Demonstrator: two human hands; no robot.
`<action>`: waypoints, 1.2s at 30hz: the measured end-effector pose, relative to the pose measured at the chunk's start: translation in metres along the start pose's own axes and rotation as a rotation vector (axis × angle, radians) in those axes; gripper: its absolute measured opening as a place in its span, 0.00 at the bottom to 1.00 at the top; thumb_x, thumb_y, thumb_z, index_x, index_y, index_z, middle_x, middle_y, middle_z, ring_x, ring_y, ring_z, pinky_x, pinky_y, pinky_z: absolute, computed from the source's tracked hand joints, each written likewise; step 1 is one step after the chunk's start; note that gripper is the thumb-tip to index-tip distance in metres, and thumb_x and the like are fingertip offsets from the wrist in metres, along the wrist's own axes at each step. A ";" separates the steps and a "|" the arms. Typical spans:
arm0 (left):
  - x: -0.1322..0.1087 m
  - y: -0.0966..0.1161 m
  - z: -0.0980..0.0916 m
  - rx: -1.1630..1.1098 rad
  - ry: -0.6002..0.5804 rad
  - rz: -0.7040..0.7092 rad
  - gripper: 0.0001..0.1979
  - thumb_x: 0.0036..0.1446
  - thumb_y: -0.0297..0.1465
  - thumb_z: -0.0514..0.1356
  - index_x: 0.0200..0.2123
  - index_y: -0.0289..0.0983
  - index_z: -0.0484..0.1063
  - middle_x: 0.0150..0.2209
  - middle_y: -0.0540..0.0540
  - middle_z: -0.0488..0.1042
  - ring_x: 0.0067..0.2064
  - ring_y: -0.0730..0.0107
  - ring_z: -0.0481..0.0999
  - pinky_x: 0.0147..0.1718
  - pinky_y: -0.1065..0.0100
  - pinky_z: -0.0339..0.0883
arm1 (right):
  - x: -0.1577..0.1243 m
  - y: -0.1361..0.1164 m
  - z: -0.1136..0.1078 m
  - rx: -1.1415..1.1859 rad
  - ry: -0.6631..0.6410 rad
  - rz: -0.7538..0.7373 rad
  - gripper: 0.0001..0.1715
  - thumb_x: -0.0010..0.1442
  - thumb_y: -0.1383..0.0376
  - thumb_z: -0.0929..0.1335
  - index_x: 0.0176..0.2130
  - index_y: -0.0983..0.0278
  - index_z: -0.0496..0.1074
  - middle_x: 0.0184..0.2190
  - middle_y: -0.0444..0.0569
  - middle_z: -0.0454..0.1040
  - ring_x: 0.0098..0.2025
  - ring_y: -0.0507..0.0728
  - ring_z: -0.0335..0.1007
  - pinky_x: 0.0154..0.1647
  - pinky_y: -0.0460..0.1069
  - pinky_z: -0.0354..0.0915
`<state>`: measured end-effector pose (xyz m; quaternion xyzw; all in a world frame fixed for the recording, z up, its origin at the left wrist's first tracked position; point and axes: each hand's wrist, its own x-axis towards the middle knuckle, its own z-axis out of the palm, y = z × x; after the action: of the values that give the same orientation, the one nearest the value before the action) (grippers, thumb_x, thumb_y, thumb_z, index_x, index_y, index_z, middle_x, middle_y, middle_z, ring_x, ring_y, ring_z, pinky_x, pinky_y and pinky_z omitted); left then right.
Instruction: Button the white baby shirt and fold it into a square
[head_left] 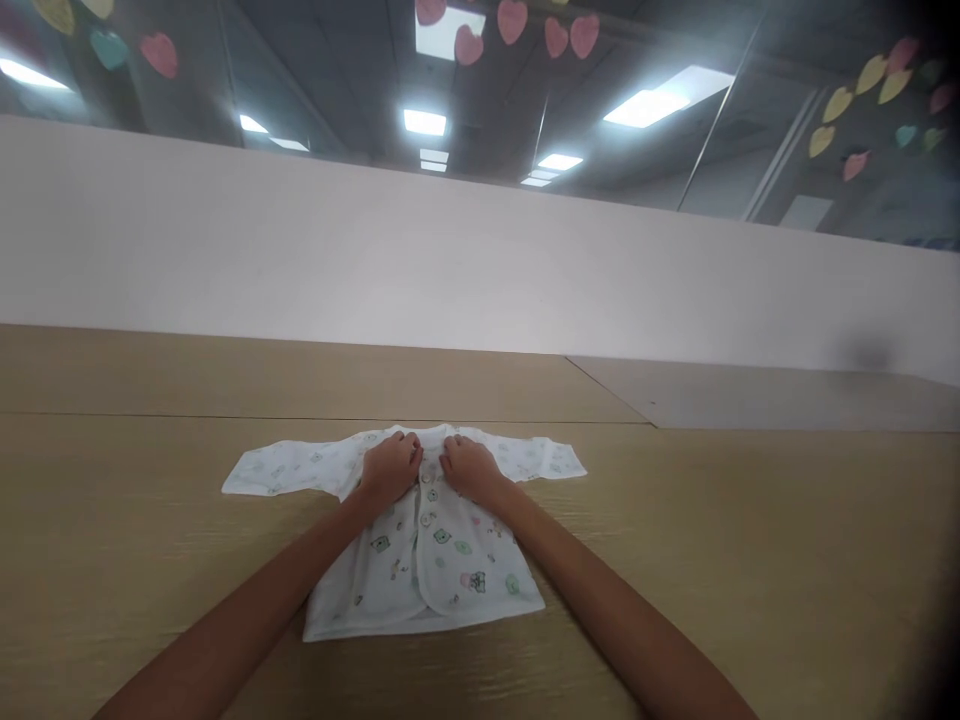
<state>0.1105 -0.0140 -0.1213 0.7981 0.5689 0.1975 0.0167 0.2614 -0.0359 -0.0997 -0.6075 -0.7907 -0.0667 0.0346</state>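
Observation:
A small white baby shirt (465,560) with buttons down its front and green and pink prints lies spread on the wooden table (712,560), its collar away from me and both sleeves stretched sideways. Just left of the neckline, my left hand (391,467) has its fingers curled on the cloth at the front edge. My right hand (469,467) rests across from it, right of the button line, with bent fingers pinching the fabric near the collar. The fingertips partly hide the upper front. Below them the two front edges meet, and the hem curves apart slightly.
Behind the table runs a low white wall (420,260), topped by a glass panel (337,90) with paper hearts (512,20) on it. Seams cross the far tabletop, and a paler panel (750,395) lies at the back right.

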 end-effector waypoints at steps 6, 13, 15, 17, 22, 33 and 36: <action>0.004 -0.004 0.001 -0.102 -0.014 0.004 0.13 0.59 0.35 0.47 0.37 0.39 0.70 0.37 0.46 0.72 0.40 0.65 0.71 0.33 0.67 0.58 | 0.004 -0.002 0.003 0.156 0.091 0.039 0.12 0.61 0.67 0.58 0.37 0.68 0.68 0.36 0.54 0.72 0.37 0.56 0.66 0.36 0.48 0.56; 0.006 -0.009 -0.004 -0.313 -0.080 -0.047 0.11 0.54 0.34 0.51 0.38 0.41 0.71 0.38 0.49 0.75 0.40 0.67 0.72 0.36 0.67 0.60 | 0.004 -0.012 0.013 0.424 0.181 -0.029 0.11 0.58 0.71 0.60 0.35 0.66 0.70 0.34 0.49 0.72 0.37 0.53 0.64 0.36 0.46 0.55; 0.006 -0.010 -0.005 -0.322 -0.093 -0.048 0.11 0.54 0.34 0.51 0.38 0.41 0.71 0.38 0.49 0.75 0.40 0.67 0.73 0.36 0.67 0.61 | 0.004 -0.011 0.015 0.464 0.199 -0.024 0.11 0.58 0.71 0.60 0.37 0.66 0.70 0.35 0.49 0.72 0.37 0.53 0.64 0.37 0.46 0.55; 0.006 -0.010 -0.006 -0.324 -0.102 -0.045 0.11 0.54 0.34 0.51 0.37 0.41 0.71 0.38 0.49 0.76 0.40 0.67 0.73 0.36 0.67 0.61 | 0.005 -0.009 0.017 0.483 0.218 -0.021 0.10 0.58 0.70 0.61 0.37 0.66 0.70 0.35 0.49 0.72 0.37 0.53 0.64 0.38 0.46 0.56; 0.006 -0.009 -0.005 -0.319 -0.104 -0.027 0.11 0.54 0.34 0.51 0.37 0.41 0.71 0.39 0.49 0.75 0.41 0.66 0.72 0.36 0.67 0.61 | 0.007 -0.007 0.018 0.548 0.236 -0.042 0.07 0.56 0.69 0.63 0.34 0.66 0.71 0.31 0.47 0.72 0.34 0.52 0.64 0.36 0.45 0.57; 0.002 -0.007 -0.006 -0.290 -0.076 0.034 0.11 0.55 0.32 0.49 0.35 0.41 0.71 0.39 0.48 0.74 0.41 0.66 0.71 0.37 0.67 0.60 | 0.012 -0.004 0.013 0.768 0.192 0.009 0.09 0.51 0.74 0.61 0.33 0.64 0.67 0.27 0.44 0.71 0.30 0.51 0.65 0.31 0.43 0.58; 0.002 -0.008 -0.005 -0.292 -0.061 0.037 0.11 0.55 0.33 0.49 0.35 0.41 0.70 0.38 0.49 0.74 0.39 0.67 0.71 0.35 0.67 0.60 | 0.012 -0.005 0.014 0.755 0.196 0.010 0.09 0.50 0.73 0.61 0.32 0.64 0.67 0.26 0.43 0.70 0.30 0.51 0.65 0.31 0.43 0.58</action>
<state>0.1022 -0.0103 -0.1184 0.8031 0.5188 0.2540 0.1462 0.2541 -0.0236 -0.1124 -0.5467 -0.7495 0.1715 0.3315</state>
